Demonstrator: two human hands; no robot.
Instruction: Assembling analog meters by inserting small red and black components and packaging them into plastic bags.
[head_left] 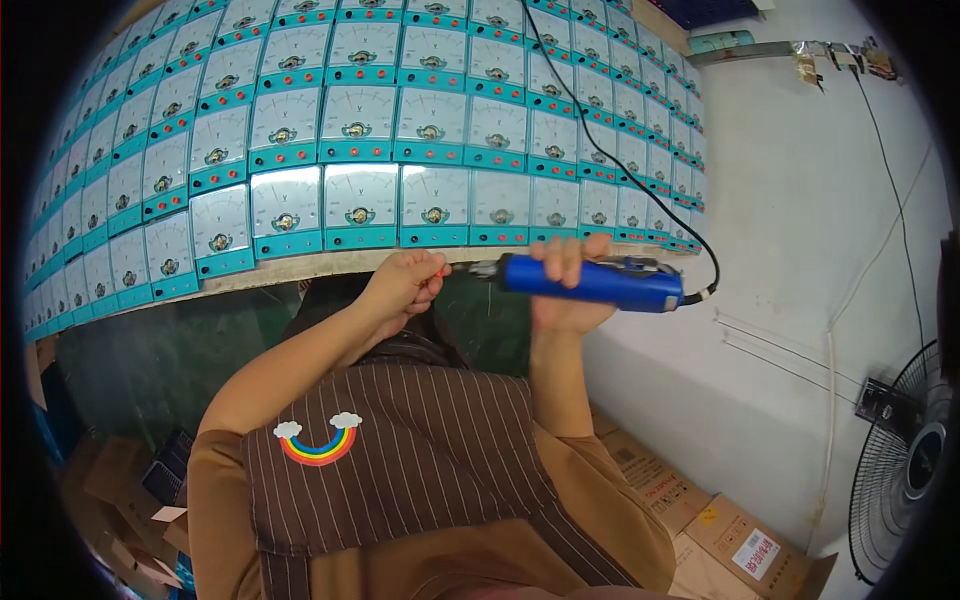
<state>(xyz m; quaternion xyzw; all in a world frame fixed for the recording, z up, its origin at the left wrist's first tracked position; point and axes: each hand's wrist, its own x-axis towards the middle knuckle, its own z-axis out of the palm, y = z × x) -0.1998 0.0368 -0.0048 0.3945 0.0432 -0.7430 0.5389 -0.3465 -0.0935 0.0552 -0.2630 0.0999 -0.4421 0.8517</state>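
My right hand [570, 314] is wrapped round the blue body of a corded electric screwdriver [625, 285], held level with its tip toward the left. The fingers of my left hand [404, 284] are pinched on a small red cap [443, 270] right at the screwdriver's tip. Whether cap and tip touch, I cannot tell. Beyond both hands, the nearest row of teal and white panel meters [435, 205] lies along the table edge. Red and black terminal caps sit on many meters; a few in the near row show only small bare studs.
Rows of meters cover the table, whose pale front edge [330, 262] runs before me. A black cable [655, 195] loops from above to the screwdriver's rear. A white wall [780, 260] stands at the right, with a fan [925, 460] beside it. Cardboard boxes [735, 540] lie low at the right.
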